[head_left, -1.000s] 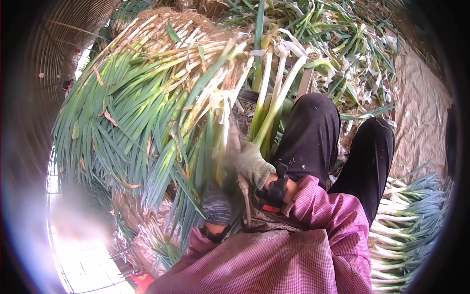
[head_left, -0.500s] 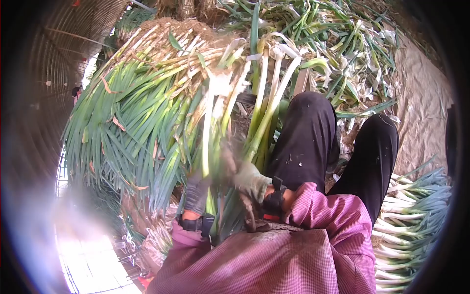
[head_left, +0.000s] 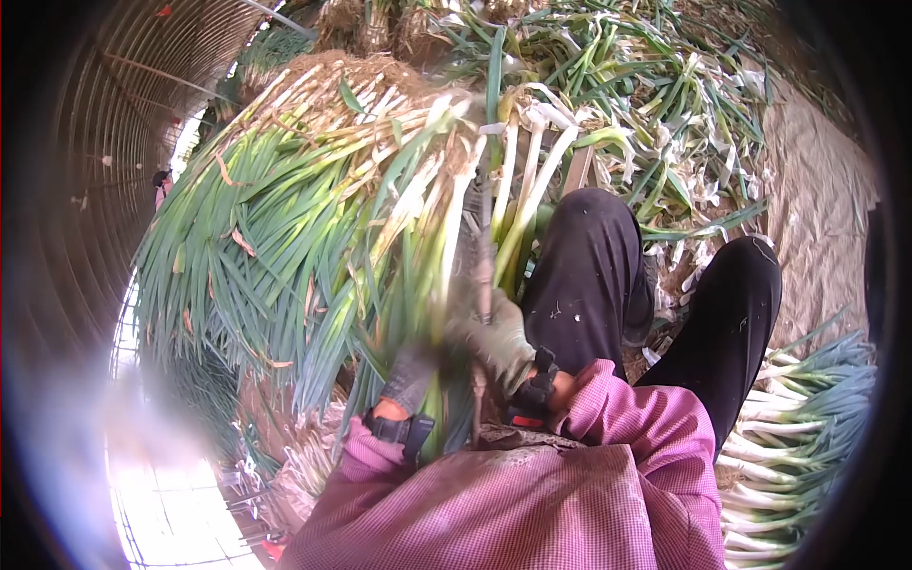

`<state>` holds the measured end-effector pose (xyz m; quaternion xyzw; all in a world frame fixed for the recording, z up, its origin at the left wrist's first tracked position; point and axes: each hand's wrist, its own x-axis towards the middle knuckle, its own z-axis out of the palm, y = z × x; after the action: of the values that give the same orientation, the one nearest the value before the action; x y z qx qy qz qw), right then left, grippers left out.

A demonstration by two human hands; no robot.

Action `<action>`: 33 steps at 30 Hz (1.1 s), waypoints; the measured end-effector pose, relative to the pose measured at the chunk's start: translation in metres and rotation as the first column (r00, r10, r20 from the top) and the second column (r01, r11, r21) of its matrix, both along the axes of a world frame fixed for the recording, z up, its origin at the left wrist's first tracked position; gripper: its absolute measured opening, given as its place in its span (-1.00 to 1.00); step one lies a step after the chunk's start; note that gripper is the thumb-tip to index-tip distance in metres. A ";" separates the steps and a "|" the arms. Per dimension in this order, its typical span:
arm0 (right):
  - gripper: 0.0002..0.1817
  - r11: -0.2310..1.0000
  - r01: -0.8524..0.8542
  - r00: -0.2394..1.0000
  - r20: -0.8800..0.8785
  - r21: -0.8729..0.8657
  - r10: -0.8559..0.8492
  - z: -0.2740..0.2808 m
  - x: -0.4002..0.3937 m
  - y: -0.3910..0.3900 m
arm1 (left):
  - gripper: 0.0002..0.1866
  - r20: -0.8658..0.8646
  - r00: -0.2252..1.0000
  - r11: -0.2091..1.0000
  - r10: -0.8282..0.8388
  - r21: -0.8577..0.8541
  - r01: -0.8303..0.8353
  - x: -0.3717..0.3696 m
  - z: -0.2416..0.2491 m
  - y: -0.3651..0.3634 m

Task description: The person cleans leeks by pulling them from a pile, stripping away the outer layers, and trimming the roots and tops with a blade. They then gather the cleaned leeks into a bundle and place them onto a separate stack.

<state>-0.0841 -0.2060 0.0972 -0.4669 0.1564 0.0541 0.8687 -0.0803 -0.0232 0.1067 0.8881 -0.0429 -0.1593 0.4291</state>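
Note:
My left hand [head_left: 411,372], in a dark grey glove, is closed around the lower part of a green onion [head_left: 450,242]. The stalk rises from the hand, pale toward its root end, and its green leaves [head_left: 432,418] hang below. My right hand [head_left: 502,340], in a pale glove, is just right of this stalk, its fingers smeared by motion. A thin brownish strip [head_left: 485,261] runs upright past the right fingers. Several white-stemmed green onions [head_left: 534,190] lean beside my dark-trousered knee [head_left: 594,247]. To the left lies a big heap of untrimmed green onions [head_left: 256,228], roots at the top.
Stripped leaves and peelings [head_left: 655,114] cover the ground ahead. A row of cleaned green onions [head_left: 769,456] lies at the lower right, below a crumpled tan sheet [head_left: 812,199]. Hooped tunnel walls [head_left: 114,123] curve along the left, where a distant person [head_left: 161,185] shows.
The green onion in my left hand has shifted right and its root end is blurred less. Both hands have moved slightly right, and the view has tilted a little.

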 end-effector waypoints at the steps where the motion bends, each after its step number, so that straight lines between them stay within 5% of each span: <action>1: -0.53 0.994 0.114 0.993 0.017 0.008 -0.114 0.001 -0.002 0.000 | -0.82 0.090 0.986 0.969 -0.141 0.216 0.119 0.006 -0.001 -0.003; 2: -0.47 0.976 0.155 0.984 0.062 0.153 -0.166 -0.008 -0.001 0.005 | -0.83 0.143 0.944 0.878 -0.297 0.430 0.211 0.017 0.012 -0.023; 3: -0.49 0.979 0.164 0.981 0.081 0.123 -0.174 -0.007 -0.003 0.003 | -0.83 0.157 0.877 0.732 -0.454 0.627 0.267 0.027 0.018 -0.039; 4: -0.50 0.981 0.173 0.978 0.100 0.094 -0.182 -0.005 -0.006 -0.001 | -0.81 0.101 0.981 0.983 -0.167 0.087 0.158 0.043 -0.016 -0.036; 6: -0.54 0.982 0.184 0.977 0.099 0.048 -0.188 0.018 -0.013 -0.011 | -0.75 -0.119 0.992 0.999 -0.028 -0.040 0.023 0.079 -0.019 -0.072; 7: -0.54 0.980 0.195 0.971 0.133 0.029 -0.197 0.018 -0.012 -0.010 | -0.73 -0.161 0.982 0.913 -0.101 0.376 0.156 0.091 0.013 -0.104; 9: -0.52 0.974 0.225 0.955 0.200 -0.006 -0.219 0.014 -0.011 -0.008 | -0.75 0.338 0.792 0.812 -0.509 0.495 0.310 0.121 -0.067 -0.069; 11: -0.52 0.991 0.129 0.987 0.097 -0.030 -0.126 0.008 -0.007 -0.005 | -0.77 0.482 0.499 0.672 -0.720 0.663 0.330 0.133 -0.084 -0.061; 12: -0.51 0.996 0.078 0.996 0.042 -0.039 -0.077 0.005 -0.005 -0.004 | -0.78 0.435 0.451 0.595 -0.779 0.740 0.314 0.143 -0.084 -0.058; 14: -0.52 0.992 -0.125 0.991 -0.051 0.019 0.126 0.001 0.000 -0.002 | -0.78 0.397 0.545 0.617 -0.739 0.723 0.311 0.144 -0.076 -0.048; 17: -0.56 0.943 -0.332 0.931 -0.160 0.005 0.328 -0.003 0.001 0.008 | -0.76 0.333 0.841 0.832 -0.426 0.510 0.219 0.120 -0.011 -0.038; 20: -0.61 0.829 -0.553 0.778 -0.301 0.088 0.551 0.027 0.005 -0.003 | -0.72 0.308 0.901 0.793 -0.304 0.606 0.061 0.135 -0.028 0.007; 26: -0.54 0.903 -0.413 0.844 -0.321 0.121 0.429 0.018 0.001 0.018 | -0.77 0.374 0.859 0.625 -0.349 0.776 -0.085 0.135 -0.065 0.003; 33: -0.58 0.946 -0.321 0.903 -0.283 0.057 0.323 0.005 0.013 0.017 | -0.65 0.233 0.902 0.648 -0.362 0.759 0.065 0.132 -0.048 0.006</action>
<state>-0.0716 -0.1886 0.1023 -0.4696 0.2017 0.2648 0.8177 0.0518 -0.0175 0.0591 0.9860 -0.1603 -0.0459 -0.0027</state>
